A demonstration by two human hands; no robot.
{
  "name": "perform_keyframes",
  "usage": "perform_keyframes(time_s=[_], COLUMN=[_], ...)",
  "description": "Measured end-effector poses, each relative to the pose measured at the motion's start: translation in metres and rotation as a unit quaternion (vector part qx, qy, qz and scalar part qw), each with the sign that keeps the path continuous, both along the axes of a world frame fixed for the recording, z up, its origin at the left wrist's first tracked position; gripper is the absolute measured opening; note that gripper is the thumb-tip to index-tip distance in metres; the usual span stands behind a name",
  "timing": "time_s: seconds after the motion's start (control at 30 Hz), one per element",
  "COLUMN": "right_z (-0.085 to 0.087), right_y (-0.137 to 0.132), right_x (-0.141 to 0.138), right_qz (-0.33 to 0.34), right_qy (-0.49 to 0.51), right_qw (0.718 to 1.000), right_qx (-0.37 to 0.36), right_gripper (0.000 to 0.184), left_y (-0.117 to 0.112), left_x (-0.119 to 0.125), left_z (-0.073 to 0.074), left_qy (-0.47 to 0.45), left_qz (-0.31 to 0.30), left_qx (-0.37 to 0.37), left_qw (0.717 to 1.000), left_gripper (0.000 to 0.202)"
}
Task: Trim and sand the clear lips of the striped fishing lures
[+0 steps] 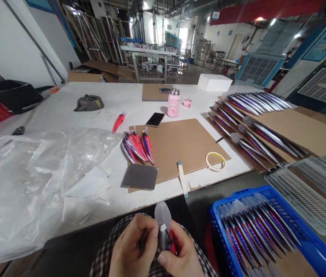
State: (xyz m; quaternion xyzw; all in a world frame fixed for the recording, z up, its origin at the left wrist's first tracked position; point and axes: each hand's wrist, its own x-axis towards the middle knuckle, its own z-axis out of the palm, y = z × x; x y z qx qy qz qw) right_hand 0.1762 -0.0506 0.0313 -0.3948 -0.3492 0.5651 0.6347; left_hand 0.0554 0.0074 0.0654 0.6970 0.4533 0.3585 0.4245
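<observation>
Lure (162, 239) held lip-end up above a checked garment (103, 250), at the near edge of a white desk (93, 120), where a worker's two hands meet. The right hand (183, 250) curls round its red side, thumb bent toward the front; the left hand (135, 246) closes in a narrow pinch at the silvery edge, though exactly what its fingertips grip is partly hidden. Such close work seems to call for one hand to bear the weight while the other makes small, light moves, with pressure kept off the translucent lip (162, 212), which looks thin enough to flex or smudge. Visible between the fingers are a silvery face and a red flank, the rounded, cloudy lip standing uppermost; most of the body is covered.
</observation>
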Motion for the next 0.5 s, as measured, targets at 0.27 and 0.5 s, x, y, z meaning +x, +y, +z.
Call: perform_keyframes(time_s=[0.27, 0.5], right_z=[0.004, 0.002], right_y=[0.003, 0.000], right_x=[0.000, 0.006], right_qz=[-0.019, -0.039], right_qy=[-0.018, -0.174], right_qw=[1.000, 0.983], right_qx=[0.000, -0.047], right_gripper=[0.047, 0.051], left_y=[0.009, 0.014], left_x=[-0.005, -0.004], left_z=[-0.001, -0.006], left_qy=[0.076, 0.105], left_qz=[-0.040, -0.041], left_qx=[0.177, 0.209], left_qw=[0.980, 0.971], left_gripper=[0.014, 0.010])
